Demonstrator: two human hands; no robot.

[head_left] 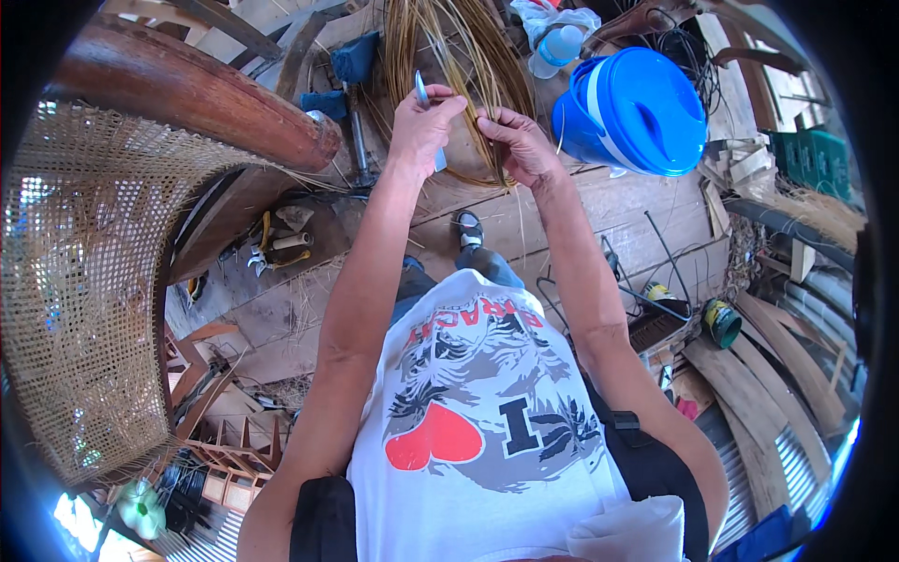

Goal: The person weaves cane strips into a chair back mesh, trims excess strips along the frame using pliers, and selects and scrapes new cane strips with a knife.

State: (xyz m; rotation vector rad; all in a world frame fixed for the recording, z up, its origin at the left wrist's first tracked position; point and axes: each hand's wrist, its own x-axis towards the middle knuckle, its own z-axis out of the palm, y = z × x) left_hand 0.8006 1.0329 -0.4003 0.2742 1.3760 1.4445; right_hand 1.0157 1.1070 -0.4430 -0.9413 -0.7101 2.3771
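My left hand (426, 129) is closed round a slim, pale blue-grey, blade-like tool (420, 86), which sticks out above and below the fist. Its exact kind is hard to make out. Close by on the right, my right hand (523, 145) pinches thin golden-brown cane strands (482, 150) between thumb and fingers. The left thumb and fingertip reach toward the same strands; whether they touch them I cannot tell. Behind both hands, a large looped bundle of cane strands (403, 47) spreads over the wooden boards.
A blue lidded bucket (646, 112) stands right of my right hand, with a clear plastic bottle (557, 47) behind it. A hammer (358, 136) lies to the left. Woven cane webbing (84, 281) and a thick wooden post (197, 84) fill the left side. Wood offcuts (749, 403) lie at right.
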